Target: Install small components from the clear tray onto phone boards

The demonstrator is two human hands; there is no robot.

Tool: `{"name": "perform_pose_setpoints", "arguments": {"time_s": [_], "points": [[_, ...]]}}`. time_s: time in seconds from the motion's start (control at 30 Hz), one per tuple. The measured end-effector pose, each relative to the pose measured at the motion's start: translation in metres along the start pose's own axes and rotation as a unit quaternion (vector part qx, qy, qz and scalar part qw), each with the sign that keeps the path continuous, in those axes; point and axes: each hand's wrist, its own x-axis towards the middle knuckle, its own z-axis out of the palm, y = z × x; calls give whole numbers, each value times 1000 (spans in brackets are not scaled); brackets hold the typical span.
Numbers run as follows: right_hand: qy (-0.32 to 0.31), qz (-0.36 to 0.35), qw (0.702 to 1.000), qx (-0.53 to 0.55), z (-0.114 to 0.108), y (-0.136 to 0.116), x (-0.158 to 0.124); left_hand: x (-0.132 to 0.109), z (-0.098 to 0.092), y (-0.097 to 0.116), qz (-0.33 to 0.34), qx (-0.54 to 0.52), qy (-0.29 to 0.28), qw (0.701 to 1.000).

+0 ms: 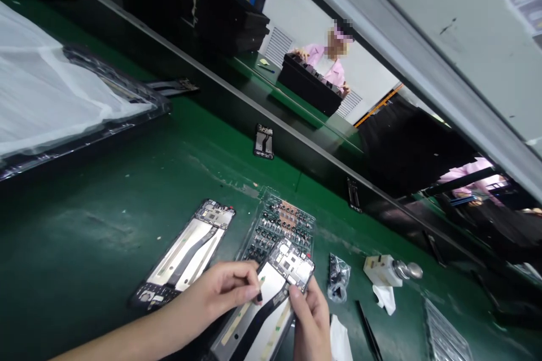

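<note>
My right hand grips the side of an opened phone, its thumb on the edge of the circuit board area. The phone is tilted, with a board at the upper end and a black flex cable running down its silvery inside. My left hand is closed in a pinch over the phone's left side, with a small black piece at its fingertips. Partly covered by the phone is a clear plastic tray of small parts. Left of my left hand, a second opened phone lies on the green bench.
Black tweezers, a plastic bag of small parts, a white bottle with a metal top and a clear tray lie at right. Another opened phone lies farther back. Across the bench a person holds a black box.
</note>
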Motion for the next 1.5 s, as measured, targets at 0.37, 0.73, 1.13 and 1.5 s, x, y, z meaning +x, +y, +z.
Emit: {"name": "perform_pose_setpoints", "arguments": {"time_s": [0.37, 0.73, 1.13, 1.5], "points": [[-121, 49, 990, 45, 13, 23, -20, -13, -11, 12, 398, 388, 216, 803], [-98, 47, 994, 23, 11, 22, -19, -13, -14, 7, 486, 568, 110, 655], [-76, 56, 995, 23, 14, 19, -17, -13, -12, 23, 247, 396, 62, 882], [-6, -30, 986, -162, 10, 13, -10, -9, 5, -7, -54, 133, 1, 990]]}}
